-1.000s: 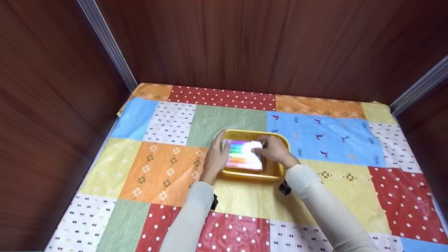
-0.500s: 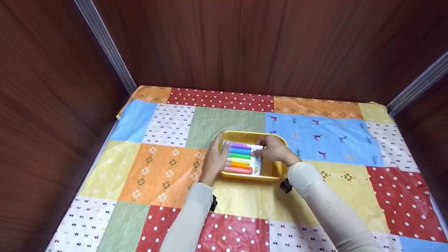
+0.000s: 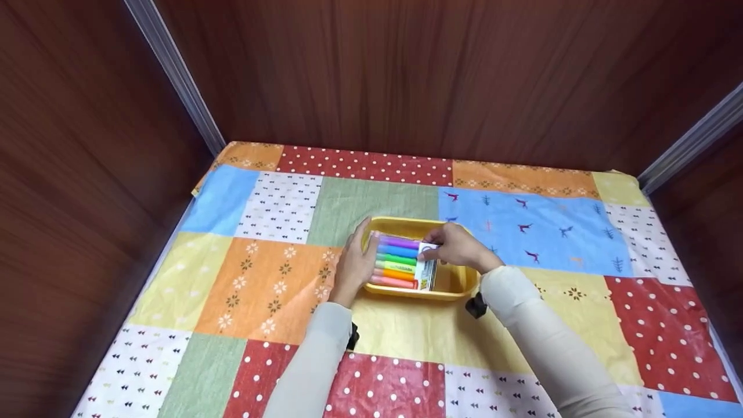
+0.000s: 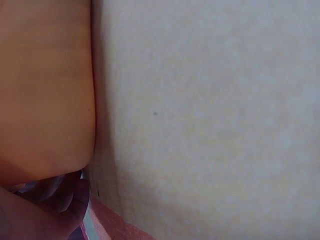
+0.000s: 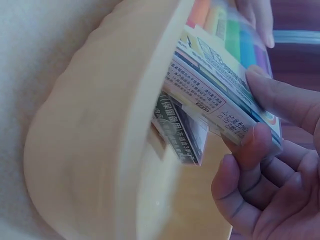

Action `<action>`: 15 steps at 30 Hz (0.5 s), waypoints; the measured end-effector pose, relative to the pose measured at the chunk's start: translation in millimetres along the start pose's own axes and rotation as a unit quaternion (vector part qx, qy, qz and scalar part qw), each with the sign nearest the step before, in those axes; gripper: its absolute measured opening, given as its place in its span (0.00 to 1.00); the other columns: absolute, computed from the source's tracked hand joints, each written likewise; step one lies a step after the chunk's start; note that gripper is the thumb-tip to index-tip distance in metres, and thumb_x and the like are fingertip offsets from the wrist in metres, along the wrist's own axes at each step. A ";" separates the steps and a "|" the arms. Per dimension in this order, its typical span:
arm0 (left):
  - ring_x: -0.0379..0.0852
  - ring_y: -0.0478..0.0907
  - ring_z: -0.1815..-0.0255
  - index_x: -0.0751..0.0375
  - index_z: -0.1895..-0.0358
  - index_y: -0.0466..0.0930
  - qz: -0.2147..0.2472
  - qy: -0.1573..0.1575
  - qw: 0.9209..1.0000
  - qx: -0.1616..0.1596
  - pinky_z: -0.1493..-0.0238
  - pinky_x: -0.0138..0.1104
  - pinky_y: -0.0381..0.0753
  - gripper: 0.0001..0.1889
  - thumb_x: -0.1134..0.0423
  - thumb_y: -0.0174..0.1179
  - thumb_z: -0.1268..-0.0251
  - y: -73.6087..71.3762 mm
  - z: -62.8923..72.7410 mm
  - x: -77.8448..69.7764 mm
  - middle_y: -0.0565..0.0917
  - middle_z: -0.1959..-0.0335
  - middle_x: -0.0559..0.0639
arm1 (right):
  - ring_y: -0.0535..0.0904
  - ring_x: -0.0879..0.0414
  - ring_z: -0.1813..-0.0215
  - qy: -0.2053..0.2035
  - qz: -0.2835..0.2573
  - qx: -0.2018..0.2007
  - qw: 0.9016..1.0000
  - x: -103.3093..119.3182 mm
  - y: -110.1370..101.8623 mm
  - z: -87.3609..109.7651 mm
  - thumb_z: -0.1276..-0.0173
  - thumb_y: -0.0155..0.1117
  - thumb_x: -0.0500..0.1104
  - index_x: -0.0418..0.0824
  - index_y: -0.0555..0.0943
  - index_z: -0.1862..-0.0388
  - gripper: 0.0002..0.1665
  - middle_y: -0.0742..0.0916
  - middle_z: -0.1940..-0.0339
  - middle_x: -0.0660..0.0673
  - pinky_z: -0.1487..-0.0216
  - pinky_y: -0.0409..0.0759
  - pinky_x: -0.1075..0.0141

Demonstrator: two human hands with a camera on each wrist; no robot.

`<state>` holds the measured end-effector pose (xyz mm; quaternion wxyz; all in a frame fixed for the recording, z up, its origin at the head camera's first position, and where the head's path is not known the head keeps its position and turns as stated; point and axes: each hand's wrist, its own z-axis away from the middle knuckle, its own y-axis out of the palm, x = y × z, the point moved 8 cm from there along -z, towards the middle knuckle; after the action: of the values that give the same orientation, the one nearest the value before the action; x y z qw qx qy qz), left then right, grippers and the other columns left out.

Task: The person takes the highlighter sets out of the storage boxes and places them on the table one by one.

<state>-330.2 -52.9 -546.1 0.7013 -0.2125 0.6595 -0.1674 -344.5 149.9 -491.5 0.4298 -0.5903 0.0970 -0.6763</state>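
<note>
A clear pack of markers (image 3: 397,261) in rainbow colours, with a white label at its right end, lies inside a yellow plastic basket (image 3: 455,295). My right hand (image 3: 455,247) pinches that labelled end, thumb on top and fingers beneath, as the right wrist view shows. Under it in that view another pack with a dark printed label (image 5: 180,132) sits in the basket. My left hand (image 3: 355,261) grips the basket's left side, its thumb over the rim beside the pack's left end. In the left wrist view its fingers (image 4: 70,200) bend round the basket's corner.
A patchwork-patterned cloth (image 3: 278,302) covers the table under the basket. Dark wood panels (image 3: 348,69) rise behind and on both sides. Black wrist cameras (image 3: 477,306) sit below both cuffs.
The pack of markers has tilted, so the bright glare on it is gone and its colours and label show. Both hands stay almost where they were.
</note>
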 end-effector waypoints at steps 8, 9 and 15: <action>0.65 0.71 0.28 0.21 0.23 0.53 0.002 -0.008 1.000 0.006 0.33 0.64 0.71 0.28 0.33 0.38 0.24 2.4 1.4 3.7 0.67 0.22 0.51 | 0.78 0.55 0.70 0.012 -0.024 0.007 1.000 -6.5 0.4 1.0 0.38 0.75 0.44 0.41 0.85 0.61 0.10 0.88 0.69 0.50 0.64 0.83 0.60; 0.65 0.71 0.28 0.21 0.23 0.53 0.002 -0.008 1.000 0.007 0.33 0.64 0.71 0.28 0.32 0.38 0.24 2.7 1.4 3.9 0.67 0.22 0.51 | 0.78 0.55 0.70 0.014 -0.026 0.009 1.000 -7.3 0.4 1.6 0.38 0.75 0.44 0.40 0.85 0.61 0.10 0.87 0.69 0.50 0.64 0.83 0.61; 0.66 0.71 0.28 0.22 0.23 0.52 0.003 -0.002 1.000 0.006 0.33 0.65 0.71 0.29 0.31 0.35 0.25 1.0 1.1 2.2 0.66 0.22 0.51 | 0.76 0.57 0.70 0.015 -0.030 0.006 0.999 -6.8 -3.8 5.1 0.37 0.74 0.43 0.39 0.85 0.61 0.09 0.87 0.70 0.50 0.69 0.77 0.69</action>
<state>-329.0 -53.1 -548.5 0.7045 -0.2069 0.6575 -0.1690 -342.3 158.9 -492.6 0.4117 -0.5801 0.0814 -0.6981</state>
